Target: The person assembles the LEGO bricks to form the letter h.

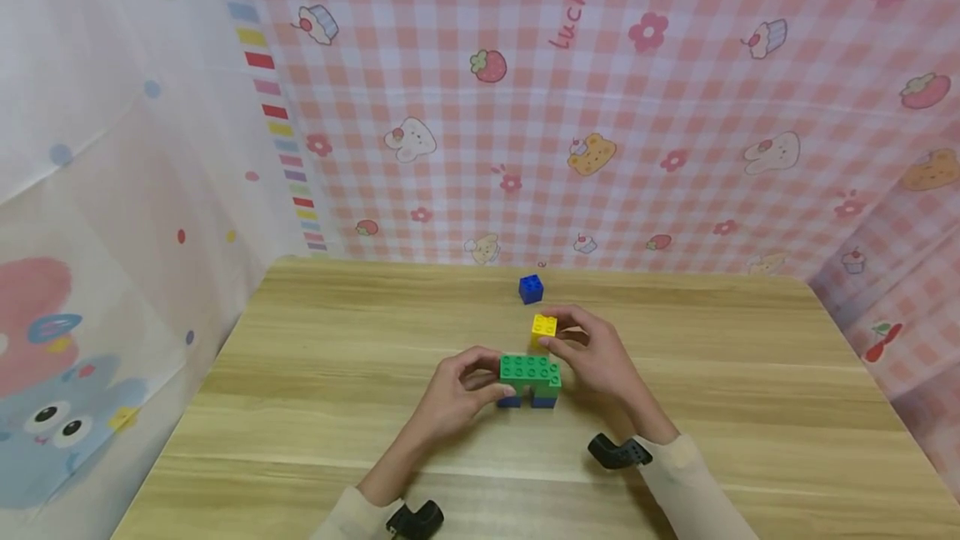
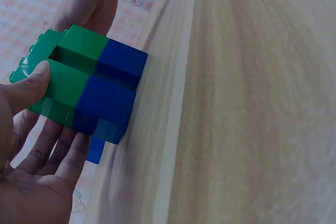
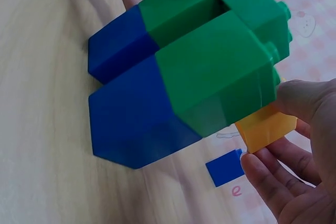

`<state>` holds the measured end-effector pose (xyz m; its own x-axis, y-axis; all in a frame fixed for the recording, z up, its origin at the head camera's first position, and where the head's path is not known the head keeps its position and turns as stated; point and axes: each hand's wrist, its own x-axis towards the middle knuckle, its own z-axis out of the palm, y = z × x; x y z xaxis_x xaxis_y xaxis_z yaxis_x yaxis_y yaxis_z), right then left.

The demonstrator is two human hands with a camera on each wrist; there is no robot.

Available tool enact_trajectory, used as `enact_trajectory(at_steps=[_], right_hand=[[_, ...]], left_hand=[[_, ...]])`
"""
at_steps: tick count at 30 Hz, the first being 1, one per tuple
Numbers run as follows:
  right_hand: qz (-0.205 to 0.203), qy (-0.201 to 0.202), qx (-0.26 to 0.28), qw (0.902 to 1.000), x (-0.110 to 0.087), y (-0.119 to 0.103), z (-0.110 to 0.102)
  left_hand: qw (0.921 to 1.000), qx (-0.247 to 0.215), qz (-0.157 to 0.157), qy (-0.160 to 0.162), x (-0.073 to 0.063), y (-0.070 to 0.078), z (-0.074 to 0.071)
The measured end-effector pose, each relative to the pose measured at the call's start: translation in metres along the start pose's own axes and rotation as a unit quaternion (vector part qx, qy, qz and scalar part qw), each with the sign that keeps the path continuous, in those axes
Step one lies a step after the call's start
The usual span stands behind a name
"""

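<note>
Cream sleeves (image 1: 697,486) lie closest to us over the pale wood-grain tabletop (image 1: 337,340), a curved black device (image 1: 422,520) at each wrist. Past them, we've got the left hand (image 1: 453,398) gripping the left end of a green-and-blue studded plastic brick arch (image 1: 528,369), thumb in front, roughly midway between the tabletop's left and right edges. Just beyond, the right hand (image 1: 596,357) pinches a square yellow studded plastic brick (image 1: 543,327); whether it touches the arch, we can't tell. Farther on, a small blue studded plastic brick (image 1: 531,289) sits near the far edge, well apart from both far corners. Pink-and-white checked cloth (image 1: 450,107) hangs behind that edge.
</note>
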<state>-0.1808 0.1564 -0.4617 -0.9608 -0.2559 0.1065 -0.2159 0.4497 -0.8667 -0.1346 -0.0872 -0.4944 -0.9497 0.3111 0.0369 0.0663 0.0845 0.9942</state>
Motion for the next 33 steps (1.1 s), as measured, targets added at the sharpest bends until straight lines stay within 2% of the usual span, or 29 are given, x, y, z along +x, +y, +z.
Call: enact_trajectory(at_steps=[8, 33], right_hand=[[-0.005, 0.003, 0.004, 1.0000, -0.002, -0.003, -0.001], [-0.062, 0.000, 0.027, 0.9977, -0.017, -0.031, 0.000]], left_hand=[[1.0000, -0.006, -0.001, 0.001, 0.000, 0.000, 0.000], [0.9999, -0.014, 0.001, -0.004, 0.001, -0.002, -0.001]])
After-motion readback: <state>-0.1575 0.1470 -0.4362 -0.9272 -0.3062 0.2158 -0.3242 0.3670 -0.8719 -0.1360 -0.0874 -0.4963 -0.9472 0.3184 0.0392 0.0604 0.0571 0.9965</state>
